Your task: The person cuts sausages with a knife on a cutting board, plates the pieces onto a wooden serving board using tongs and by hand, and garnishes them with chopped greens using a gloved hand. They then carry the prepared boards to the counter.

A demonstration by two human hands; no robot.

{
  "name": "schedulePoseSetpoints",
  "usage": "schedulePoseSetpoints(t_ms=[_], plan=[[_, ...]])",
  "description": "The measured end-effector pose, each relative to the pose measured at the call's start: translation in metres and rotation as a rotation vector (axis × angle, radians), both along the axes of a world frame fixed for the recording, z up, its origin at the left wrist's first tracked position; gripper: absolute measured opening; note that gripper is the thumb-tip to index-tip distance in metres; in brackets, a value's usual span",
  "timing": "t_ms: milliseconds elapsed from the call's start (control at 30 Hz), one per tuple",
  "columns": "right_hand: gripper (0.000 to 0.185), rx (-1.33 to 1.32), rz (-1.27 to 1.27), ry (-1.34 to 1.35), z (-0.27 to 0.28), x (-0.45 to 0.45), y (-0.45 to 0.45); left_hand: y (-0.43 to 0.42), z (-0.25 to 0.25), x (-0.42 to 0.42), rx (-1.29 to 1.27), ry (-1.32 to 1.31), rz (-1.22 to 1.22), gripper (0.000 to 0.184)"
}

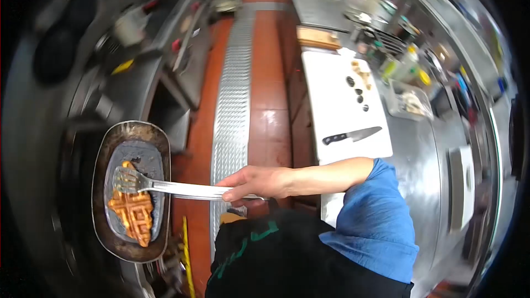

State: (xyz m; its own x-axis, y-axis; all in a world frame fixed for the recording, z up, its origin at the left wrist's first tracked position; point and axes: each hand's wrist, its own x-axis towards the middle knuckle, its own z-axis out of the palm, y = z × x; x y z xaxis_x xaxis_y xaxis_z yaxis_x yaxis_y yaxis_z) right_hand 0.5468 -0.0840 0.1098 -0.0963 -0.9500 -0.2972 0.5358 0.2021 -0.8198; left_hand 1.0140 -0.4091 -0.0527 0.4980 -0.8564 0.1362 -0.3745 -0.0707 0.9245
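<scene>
My right hand (251, 183) is closed around the handle of metal tongs (185, 189) with a slotted head. The head lies over the upper part of a browned waffle (132, 212) and covers some of it; whether it grips the waffle cannot be made out. The waffle rests on a grey inner surface of a worn oval metal pan (99, 209) at the left, with dark crumbs near its top. My left hand is out of view.
On the right counter, a white cutting board (326, 96) bears a knife (353, 135), dark round pieces (359, 92) and pale pieces. Beside it stand a clear plastic container (408, 102) and bottles (407, 63). A metal floor strip (234, 88) runs between the counter and the stove side.
</scene>
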Motion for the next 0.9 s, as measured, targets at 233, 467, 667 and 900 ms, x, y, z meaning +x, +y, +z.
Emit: schedulePoseSetpoints(t_ms=[233,467,667,900], plan=[[0.028,-0.046,-0.589,0.041,-0.012,-0.180,0.036,-0.040,-0.145,-0.301,0.694,0.093,-0.711,0.026],[0.020,0.064,-1.040,-0.034,0.009,-0.375,0.074,-0.125,-0.182,-0.645,0.848,0.051,-1.446,0.034],[0.016,0.116,-1.294,-0.101,-0.033,-0.539,0.117,-0.054,-0.086,-1.123,0.486,-0.029,-1.907,0.022],[0.018,0.046,-1.436,-0.131,-0.045,-0.804,0.174,0.102,-0.096,-1.350,0.756,-0.237,-2.187,0.017]])
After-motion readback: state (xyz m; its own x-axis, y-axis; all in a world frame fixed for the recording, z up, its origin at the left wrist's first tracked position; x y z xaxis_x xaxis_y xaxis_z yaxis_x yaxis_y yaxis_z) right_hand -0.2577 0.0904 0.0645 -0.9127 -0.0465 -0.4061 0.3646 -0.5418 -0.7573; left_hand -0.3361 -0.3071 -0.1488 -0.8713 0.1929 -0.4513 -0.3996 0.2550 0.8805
